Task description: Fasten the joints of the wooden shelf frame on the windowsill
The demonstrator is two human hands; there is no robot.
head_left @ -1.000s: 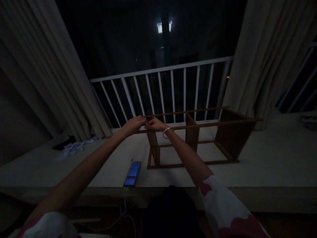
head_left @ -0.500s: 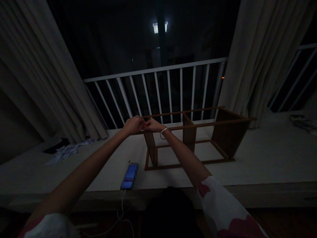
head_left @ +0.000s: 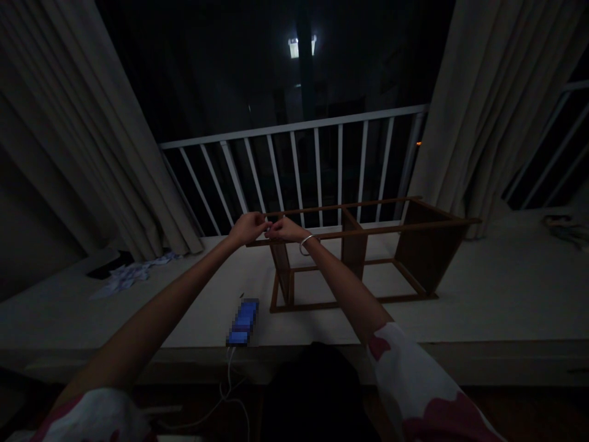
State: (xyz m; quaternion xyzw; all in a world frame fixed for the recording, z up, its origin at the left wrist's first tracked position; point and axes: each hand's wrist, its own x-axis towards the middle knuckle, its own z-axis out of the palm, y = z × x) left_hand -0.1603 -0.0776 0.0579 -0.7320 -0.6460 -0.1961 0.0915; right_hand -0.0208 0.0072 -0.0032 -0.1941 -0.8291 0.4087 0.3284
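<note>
A brown wooden shelf frame (head_left: 354, 245) lies on its side on a pale ledge (head_left: 483, 288) in front of a white railing. My left hand (head_left: 248, 228) and my right hand (head_left: 285, 229) meet at the frame's top left corner. The fingers of both are pinched together there, fingertips touching. The dim light hides whatever is between them. A silver bangle (head_left: 306, 244) circles my right wrist.
A phone (head_left: 243, 321) with a lit blue screen lies near the ledge's front edge, a white cable hanging from it. Crumpled white paper (head_left: 129, 276) sits at the left. Beige curtains (head_left: 92, 141) hang on both sides. The white railing (head_left: 299, 166) stands behind the frame.
Both hands stay pinched at the frame's corner. The view has shifted slightly; nothing else has moved.
</note>
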